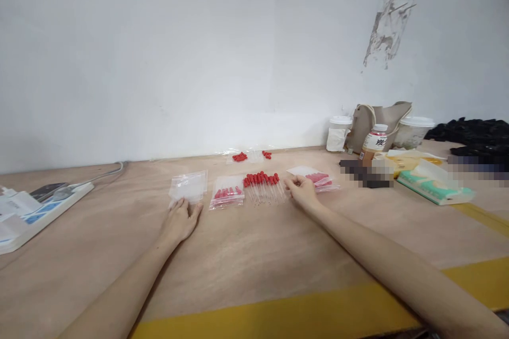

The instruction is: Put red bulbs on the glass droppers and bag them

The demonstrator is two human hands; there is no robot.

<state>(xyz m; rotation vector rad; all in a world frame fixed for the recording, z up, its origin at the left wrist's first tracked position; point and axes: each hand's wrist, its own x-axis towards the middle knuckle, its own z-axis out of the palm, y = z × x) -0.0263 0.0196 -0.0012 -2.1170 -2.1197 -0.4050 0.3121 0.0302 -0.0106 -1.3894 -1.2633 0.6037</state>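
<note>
My left hand [181, 220] lies with its fingers stretched out, the fingertips on the near edge of a stack of clear zip bags [187, 186]. Just right of it is a zip bag holding red rubber bulbs [226, 192]. Beside that bag, a row of glass droppers [260, 180] with red bulbs lies on the table, bulbs pointing away from me. My right hand [303, 190] is at the row's right end, thumb and fingers closed in a pinch; whatever is between them is hidden. Behind it lies another bag with pinkish-red contents [318, 177].
Small piles of red bulbs [239, 157] lie on clear plastic by the wall. At right stand a bottle [374, 144], lidded cups [339, 133], a grey bag [363, 123] and a tissue pack [431, 188]. A white power strip [77, 194] is at left. Yellow tape [278, 313] lines the front edge.
</note>
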